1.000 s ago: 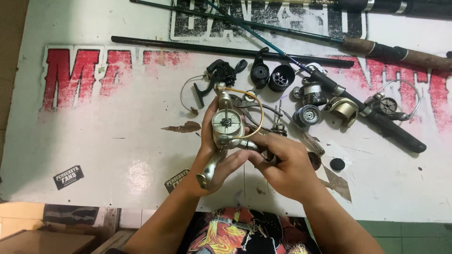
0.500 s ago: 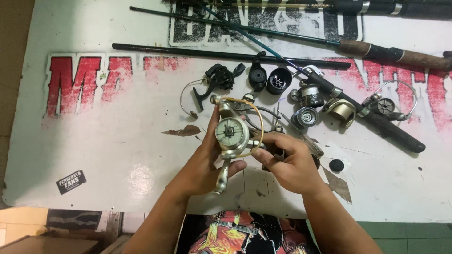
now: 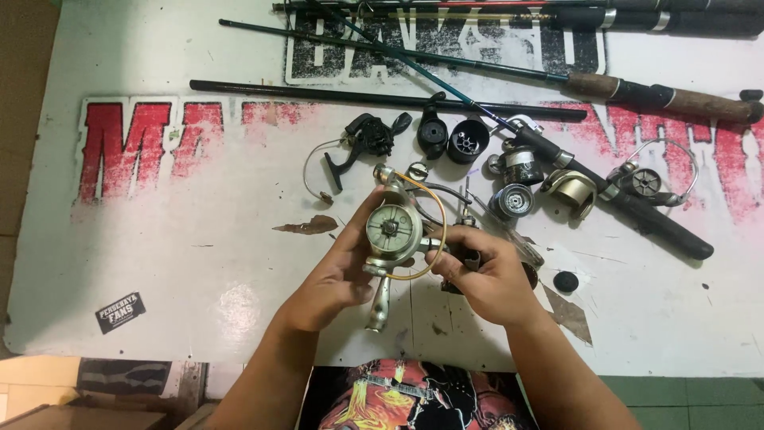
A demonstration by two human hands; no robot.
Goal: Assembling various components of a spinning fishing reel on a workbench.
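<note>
Compared with 0.5 s earlier, both hands have shifted only slightly; the grip on the silver spinning reel [image 3: 394, 235] is unchanged, its round face upward toward the camera. Left hand [image 3: 338, 275]: curled around the reel body from the left, thumb and fingers closed on it, with the reel foot pointing down toward the person. Right hand [image 3: 485, 279]: closed around the dark handle knob [image 3: 471, 259] at the reel's right side. The reel is held just above the tabletop [image 3: 199, 239], near its front edge and between the 2 hands; a thin wire bail loops around its right rim.

Signs and labels: large red block letters run in a band across the white tabletop, left and right of the work area; a black-lettered rectangular panel [image 3: 446, 48] sits at the top centre; a small black sticker [image 3: 120, 311], rectangular and tilted, lies at the lower left.

Surroundings: a black reel body with wire bail [image 3: 362, 143] lies above the hands, a black spool [image 3: 466, 141] to its right, and further silver and gold reel parts [image 3: 541, 179] right of that. Several fishing rods [image 3: 477, 68] lie across the top, 1 with a cork-coloured grip. The tabletop is scuffed, with chipped paint patches. A brown wall borders the left edge; green tiles [image 3: 684, 402] show at the lower right.
</note>
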